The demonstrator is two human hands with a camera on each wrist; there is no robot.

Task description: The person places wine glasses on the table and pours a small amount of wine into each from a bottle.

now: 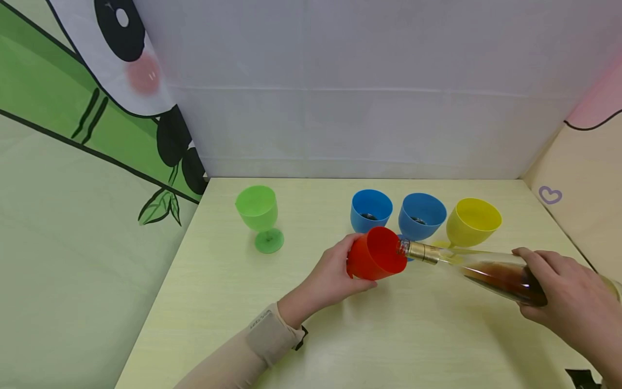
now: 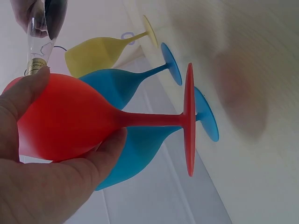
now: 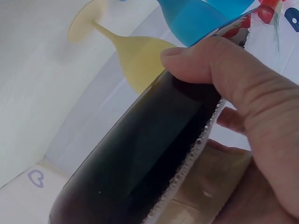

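Observation:
My left hand [image 1: 335, 270] grips a red goblet [image 1: 371, 256] by its bowl, off the table, with the bowl leaning toward the right. In the left wrist view my thumb and fingers wrap the red bowl, while its stem and round foot stick out free. My right hand [image 1: 573, 294] holds a clear glass bottle [image 1: 495, 270] around its body, tipped nearly level. Dark liquid lies along the bottle's lower side, with bubbles at its edge in the right wrist view. The bottle's gold-banded mouth is at the red goblet's rim. Whether liquid is flowing I cannot tell.
Behind the red goblet stand two blue goblets [image 1: 371, 204] [image 2: 110, 86], each with a little dark liquid inside. A yellow goblet [image 1: 473, 221] stands to their right. Farther left is a green goblet [image 1: 257, 208] on the pale table [image 1: 218, 302]. Printed cloth walls border the table.

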